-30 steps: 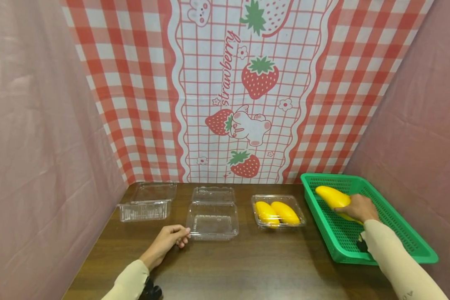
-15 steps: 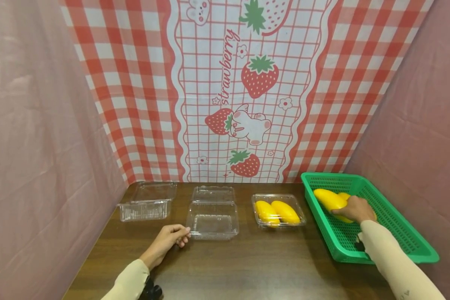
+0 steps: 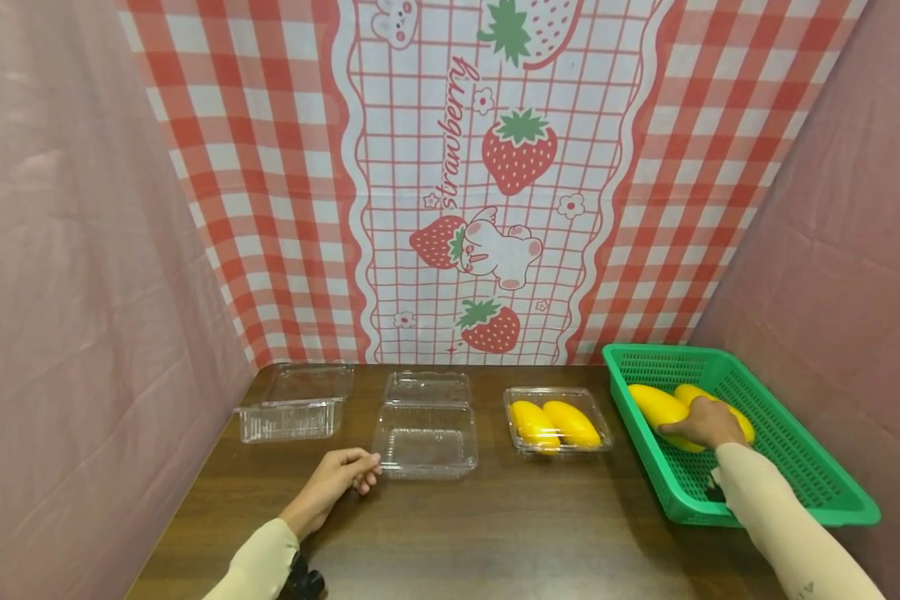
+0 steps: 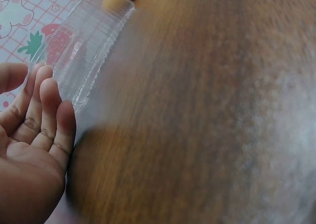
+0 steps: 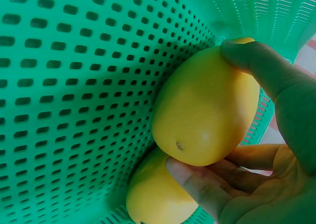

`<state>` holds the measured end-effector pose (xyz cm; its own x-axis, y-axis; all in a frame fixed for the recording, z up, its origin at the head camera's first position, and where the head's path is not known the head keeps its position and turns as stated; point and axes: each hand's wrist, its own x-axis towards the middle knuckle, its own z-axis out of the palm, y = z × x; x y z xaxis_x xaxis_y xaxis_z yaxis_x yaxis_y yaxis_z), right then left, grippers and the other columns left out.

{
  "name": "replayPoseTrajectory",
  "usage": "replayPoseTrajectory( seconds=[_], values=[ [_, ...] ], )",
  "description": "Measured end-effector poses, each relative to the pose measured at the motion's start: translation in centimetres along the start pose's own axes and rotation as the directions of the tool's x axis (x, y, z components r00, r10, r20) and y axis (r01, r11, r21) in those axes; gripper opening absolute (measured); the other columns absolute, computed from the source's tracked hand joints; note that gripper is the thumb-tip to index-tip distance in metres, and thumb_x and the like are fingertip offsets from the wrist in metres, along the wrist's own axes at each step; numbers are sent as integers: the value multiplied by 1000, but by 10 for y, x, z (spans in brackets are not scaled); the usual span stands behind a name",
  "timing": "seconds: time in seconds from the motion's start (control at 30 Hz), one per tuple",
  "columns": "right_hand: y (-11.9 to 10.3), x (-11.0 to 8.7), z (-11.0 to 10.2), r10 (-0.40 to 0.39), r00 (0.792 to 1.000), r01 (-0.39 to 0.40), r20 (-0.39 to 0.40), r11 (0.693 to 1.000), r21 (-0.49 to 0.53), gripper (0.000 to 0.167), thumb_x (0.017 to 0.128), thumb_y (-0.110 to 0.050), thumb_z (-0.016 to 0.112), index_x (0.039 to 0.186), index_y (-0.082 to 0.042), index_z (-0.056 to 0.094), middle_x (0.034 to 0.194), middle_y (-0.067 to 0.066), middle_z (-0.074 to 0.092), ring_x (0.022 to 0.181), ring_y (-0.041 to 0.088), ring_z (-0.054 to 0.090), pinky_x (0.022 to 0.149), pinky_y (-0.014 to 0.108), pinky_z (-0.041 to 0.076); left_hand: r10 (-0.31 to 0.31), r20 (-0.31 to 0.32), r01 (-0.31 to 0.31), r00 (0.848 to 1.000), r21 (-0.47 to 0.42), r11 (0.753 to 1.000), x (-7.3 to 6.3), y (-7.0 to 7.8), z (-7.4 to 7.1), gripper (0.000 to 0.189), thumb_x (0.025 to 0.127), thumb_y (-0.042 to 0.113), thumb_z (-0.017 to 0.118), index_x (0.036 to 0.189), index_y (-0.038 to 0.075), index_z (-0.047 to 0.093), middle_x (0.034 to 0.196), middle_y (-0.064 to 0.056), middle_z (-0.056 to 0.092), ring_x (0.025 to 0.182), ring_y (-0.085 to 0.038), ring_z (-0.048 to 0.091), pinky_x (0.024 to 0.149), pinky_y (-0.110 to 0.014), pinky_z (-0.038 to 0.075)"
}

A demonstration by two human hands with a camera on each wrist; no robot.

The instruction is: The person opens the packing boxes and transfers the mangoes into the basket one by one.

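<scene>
My right hand (image 3: 708,422) grips a yellow mango (image 3: 654,406) inside the green plastic basket (image 3: 648,467). In the right wrist view the thumb lies on one side of this mango (image 5: 202,110) and the fingers on the other. A second mango (image 3: 744,423) lies right beside it, partly hidden by the hand. My left hand (image 3: 330,483) pinches the front left corner of a clear plastic clamshell container (image 3: 426,446), whose lid is folded back. In the left wrist view, thumb and index finger meet at the container's edge (image 4: 81,61).
Right of the middle container stands a clear container (image 3: 521,396) with two mangoes (image 3: 570,425) in it. Another clear container (image 3: 288,423), its lid raised, is at the left. All stand on a brown wooden table (image 3: 495,533). A checked strawberry cloth (image 3: 521,250) hangs behind.
The right hand and its mango have moved down and slightly left in the basket. More of the second mango shows beside it. The left hand stays at the container corner.
</scene>
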<state>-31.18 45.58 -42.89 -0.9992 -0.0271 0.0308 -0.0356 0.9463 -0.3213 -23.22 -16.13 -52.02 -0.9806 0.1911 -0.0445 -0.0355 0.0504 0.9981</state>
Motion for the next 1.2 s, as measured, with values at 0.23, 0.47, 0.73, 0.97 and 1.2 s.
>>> replayPoseTrajectory(
  seconds=[0.23, 0.47, 0.73, 0.97, 1.2],
  values=[
    [1, 1, 0, 19, 999, -19, 34, 1000, -10, 53, 81, -42, 82, 88, 4, 57, 71, 8, 46, 68, 27, 48, 60, 38, 43, 4, 5, -4, 1000, -9, 1000, 0, 1, 1, 35, 102, 23, 65, 101, -12, 67, 79, -4, 65, 68, -13, 59, 64, -23, 53],
    [0, 0, -1, 40, 998, -40, 48, 999, -7, 60, 83, -44, 81, 96, 9, 57, 74, 9, 46, 71, 29, 49, 63, 41, 45, -2, 5, 2, 1000, -1, 1000, 0, 2, 2, 35, 102, 25, 65, 100, -10, 67, 80, -4, 65, 68, -12, 59, 65, -23, 53],
    [-6, -3, -10, -35, 999, 36, 25, 998, -51, 73, 87, -47, 79, 110, 20, 59, 93, 30, 63, 81, 43, 57, 73, 54, 52, -13, -5, 13, 1000, -24, 1000, 0, 2, 3, 34, 103, 27, 63, 94, -5, 68, 79, -4, 65, 67, -12, 59, 64, -23, 54],
    [-31, -3, -21, -130, 992, 129, -7, 991, -37, 71, 93, -37, 77, 127, 22, 56, 127, 42, 57, 109, 60, 56, 86, 67, 51, -11, -12, 11, 1000, -53, 999, 0, 3, 1, 34, 103, 27, 63, 94, -5, 68, 80, -5, 65, 68, -13, 58, 65, -24, 53],
    [-74, -6, -23, -228, 973, 229, -45, 973, 10, 50, 96, -24, 74, 125, 15, 63, 122, 36, 64, 111, 54, 59, 87, 65, 52, -11, -30, 8, 999, -81, 997, -2, 4, 1, 33, 104, 25, 62, 93, -5, 68, 80, -5, 64, 69, -14, 58, 65, -24, 53]
  ],
)
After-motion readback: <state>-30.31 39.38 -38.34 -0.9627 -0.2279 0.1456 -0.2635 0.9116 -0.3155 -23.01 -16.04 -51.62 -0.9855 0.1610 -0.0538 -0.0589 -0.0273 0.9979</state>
